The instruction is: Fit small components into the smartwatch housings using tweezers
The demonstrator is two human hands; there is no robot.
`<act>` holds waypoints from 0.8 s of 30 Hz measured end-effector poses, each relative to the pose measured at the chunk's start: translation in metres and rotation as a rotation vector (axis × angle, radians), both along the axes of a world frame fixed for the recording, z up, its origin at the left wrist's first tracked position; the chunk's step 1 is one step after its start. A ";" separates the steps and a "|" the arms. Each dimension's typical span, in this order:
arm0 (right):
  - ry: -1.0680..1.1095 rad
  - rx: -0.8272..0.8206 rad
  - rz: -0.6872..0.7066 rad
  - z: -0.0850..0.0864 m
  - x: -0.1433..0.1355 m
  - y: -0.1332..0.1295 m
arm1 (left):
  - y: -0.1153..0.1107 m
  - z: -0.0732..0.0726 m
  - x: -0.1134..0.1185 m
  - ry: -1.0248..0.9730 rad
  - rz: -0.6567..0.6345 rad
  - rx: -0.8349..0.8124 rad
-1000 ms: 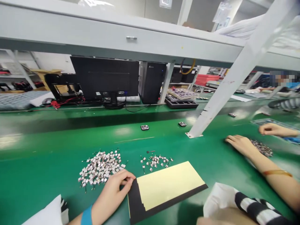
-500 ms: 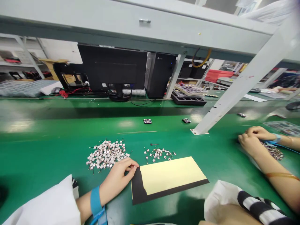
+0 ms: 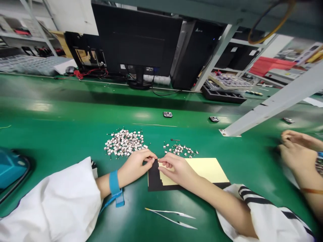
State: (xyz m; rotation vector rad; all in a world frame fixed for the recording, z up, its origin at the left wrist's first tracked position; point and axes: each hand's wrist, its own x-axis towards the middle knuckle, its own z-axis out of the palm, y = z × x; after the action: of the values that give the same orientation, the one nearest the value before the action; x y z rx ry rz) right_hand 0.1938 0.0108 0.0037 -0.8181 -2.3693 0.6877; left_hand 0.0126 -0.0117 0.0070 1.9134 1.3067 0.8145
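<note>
fingertips (image 3: 154, 156) of left hand (image 3: 137, 166) and right hand (image 3: 179, 168) at black sheet (image 3: 154, 183); grips unclear

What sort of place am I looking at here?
Probably an electronics assembly workshop: a long green bench bears a pile of many small, flat parts, white tweezers lie in front of the person, and a blue wrist strap with a cord is worn at the work.

Surface (image 3: 58, 141): glossy green;
Glare (image 3: 40, 107): pale patches of light on the green;
Wall (image 3: 75, 16): whitish, back left;
Shelving (image 3: 40, 30): pale-framed, far left;
Post (image 3: 274, 102): white, slanting, right;
Beam (image 3: 222, 13): grey, overhead
</note>
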 end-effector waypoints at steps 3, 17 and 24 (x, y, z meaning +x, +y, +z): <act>-0.177 0.088 -0.022 -0.002 0.003 -0.004 | 0.000 0.000 0.000 0.014 -0.001 0.016; -0.517 0.149 -0.089 0.017 -0.012 -0.006 | 0.000 0.003 0.000 0.060 -0.028 0.042; -0.538 0.200 -0.085 0.013 -0.016 -0.019 | -0.001 0.003 0.000 0.116 -0.014 0.073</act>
State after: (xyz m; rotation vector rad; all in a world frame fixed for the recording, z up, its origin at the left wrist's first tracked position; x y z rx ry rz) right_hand 0.1780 -0.0084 0.0164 -1.1123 -2.7928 0.2002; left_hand 0.0127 -0.0128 0.0098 2.0515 1.3469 0.7641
